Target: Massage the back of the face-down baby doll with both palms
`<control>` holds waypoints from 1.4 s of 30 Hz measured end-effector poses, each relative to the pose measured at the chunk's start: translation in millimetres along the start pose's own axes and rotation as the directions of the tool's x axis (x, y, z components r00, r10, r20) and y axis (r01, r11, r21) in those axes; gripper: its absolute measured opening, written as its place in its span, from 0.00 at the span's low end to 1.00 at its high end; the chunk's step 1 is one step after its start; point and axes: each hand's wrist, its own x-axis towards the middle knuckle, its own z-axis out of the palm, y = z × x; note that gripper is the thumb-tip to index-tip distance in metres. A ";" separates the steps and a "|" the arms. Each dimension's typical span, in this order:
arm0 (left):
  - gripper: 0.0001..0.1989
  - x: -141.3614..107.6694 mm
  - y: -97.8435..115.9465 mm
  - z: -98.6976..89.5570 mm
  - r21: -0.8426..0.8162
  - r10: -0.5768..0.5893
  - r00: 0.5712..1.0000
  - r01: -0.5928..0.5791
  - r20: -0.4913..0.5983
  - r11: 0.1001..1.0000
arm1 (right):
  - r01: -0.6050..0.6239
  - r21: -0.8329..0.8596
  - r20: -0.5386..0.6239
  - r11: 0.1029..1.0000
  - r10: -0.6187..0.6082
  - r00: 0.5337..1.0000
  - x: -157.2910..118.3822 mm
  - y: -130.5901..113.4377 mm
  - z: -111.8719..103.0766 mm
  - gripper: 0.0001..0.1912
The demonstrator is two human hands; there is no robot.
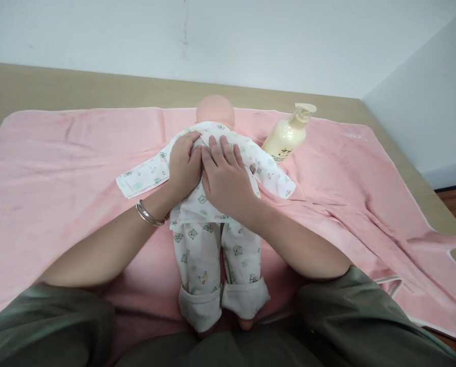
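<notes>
A baby doll (203, 201) in a white patterned top and trousers lies stretched out in front of me, its bald head (215, 108) pointing away. No face shows on the head. My left hand (185, 165) rests on the left side of the doll's upper body, fingers laid over the cloth. Beside it, my right hand (230, 181) lies flat on the top with its fingers spread. The two hands meet near the doll's middle. Both of the doll's sleeves spread outward, and the trouser cuffs (245, 298) are rolled up. Neither hand grips anything that I can see.
A cream pump bottle (287, 136) leans beyond the doll's right-hand sleeve. Under everything lies a pink blanket (78, 178), wrinkled on the right. It covers much of a tan surface (98, 86) that runs back to a white wall (251, 46).
</notes>
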 end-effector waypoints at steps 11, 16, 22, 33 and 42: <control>0.18 -1.1 1.9 0.3 0.002 0.009 1.000 -0.009 -0.024 1.000 | -0.138 0.069 -0.025 0.988 0.140 0.990 20.1 26.6 4.8 0.32; 0.20 -2.9 -0.3 1.1 -0.017 -0.015 0.999 0.014 -0.028 1.000 | 0.004 0.023 0.005 1.000 -0.004 1.000 7.0 -1.1 3.4 0.29; 0.19 -1.1 -1.5 0.8 -0.017 0.006 1.000 -0.006 -0.008 1.000 | -0.080 0.110 0.103 0.991 0.068 0.992 40.8 46.9 -5.2 0.28; 0.18 -4.8 -3.4 -0.9 -0.042 -0.024 1.000 0.024 0.000 0.999 | 0.012 0.024 0.074 1.000 -0.013 0.997 8.6 -0.8 -1.3 0.28; 0.21 -6.1 18.1 -4.2 0.104 -0.013 0.995 0.003 0.095 0.995 | -0.206 0.113 0.068 0.972 0.199 0.978 42.1 47.2 -2.5 0.35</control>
